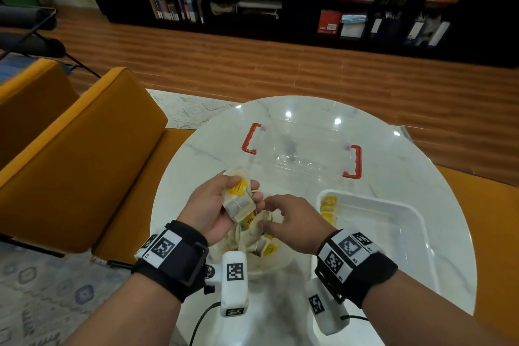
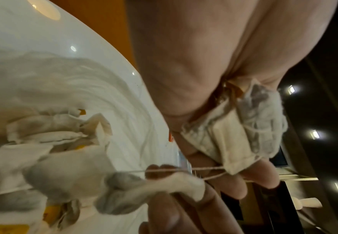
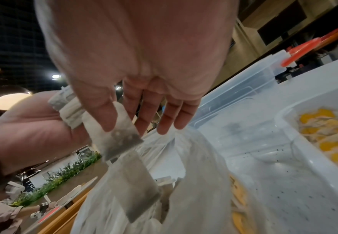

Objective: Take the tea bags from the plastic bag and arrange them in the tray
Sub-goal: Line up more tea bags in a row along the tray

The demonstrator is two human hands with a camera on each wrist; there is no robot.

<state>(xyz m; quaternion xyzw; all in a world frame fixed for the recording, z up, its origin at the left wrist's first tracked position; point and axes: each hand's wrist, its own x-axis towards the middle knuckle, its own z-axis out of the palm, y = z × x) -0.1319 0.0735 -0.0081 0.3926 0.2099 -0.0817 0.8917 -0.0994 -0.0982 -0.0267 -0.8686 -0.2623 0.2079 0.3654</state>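
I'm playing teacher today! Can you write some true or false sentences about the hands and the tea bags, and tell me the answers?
1. The left hand holds a stack of tea bags. True.
2. The white tray has no tea bags in it. False: some lie at its left end.
3. The right hand pinches one tea bag above the plastic bag. True.
4. The clear box has blue handles. False: they are red.

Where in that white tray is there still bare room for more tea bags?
The white tray is bare across its middle and right side, out to the far rim. Its left end is crowded: tea bags with yellow tags are lined up there, beside the plastic bag.
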